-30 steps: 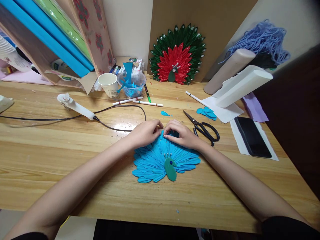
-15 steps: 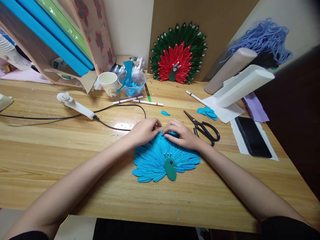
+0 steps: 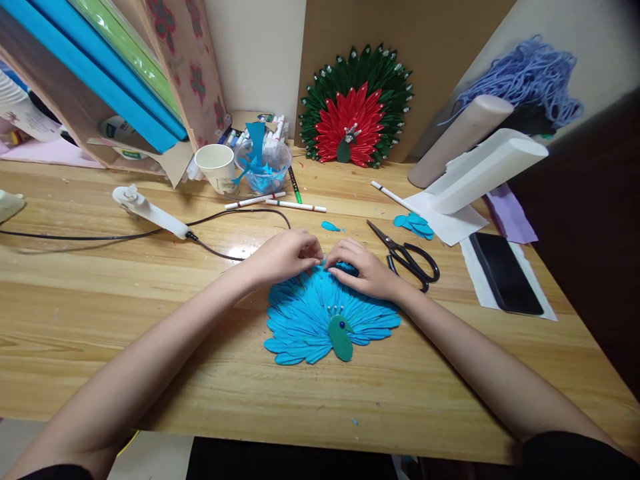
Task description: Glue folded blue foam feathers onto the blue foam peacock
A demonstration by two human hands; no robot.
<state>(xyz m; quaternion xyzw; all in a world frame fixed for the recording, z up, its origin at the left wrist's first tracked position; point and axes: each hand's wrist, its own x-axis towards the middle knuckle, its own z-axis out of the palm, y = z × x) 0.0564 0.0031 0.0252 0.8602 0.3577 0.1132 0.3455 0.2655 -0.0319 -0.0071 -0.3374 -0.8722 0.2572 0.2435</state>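
A blue paper peacock [image 3: 300, 327] lies on the wooden bench [image 3: 260, 407], right under and nearer us than our grip, its layered fan spread flat and its green body piece [image 3: 341, 340] with the beak pointing right. Our left hand [image 3: 287, 257] is at the fan's far edge, thumb and fingertips drawn nearly together. Our right hand [image 3: 364, 270] arches over the petals just beside it, fingers curled, their tips close to the thumb. We cannot tell whether either pinches a petal.

We judge the peacock light, soft and easily creased; its overlapped middle looks a safer hold than the loose petal tips.

Just right of our right hand lie black-handled scissors [image 3: 395, 250]; beyond both hands, a single blue petal [image 3: 330, 227]. Left of our left hand sits a white hot-glue gun [image 3: 155, 215]. Farther beyond the grip stands a red-and-green peacock [image 3: 350, 123].

Ahead and left, a paper cup [image 3: 215, 167] bears small printing, and a green label [image 3: 131, 154] shows in the shelf; we can read neither, and no brand is legible.
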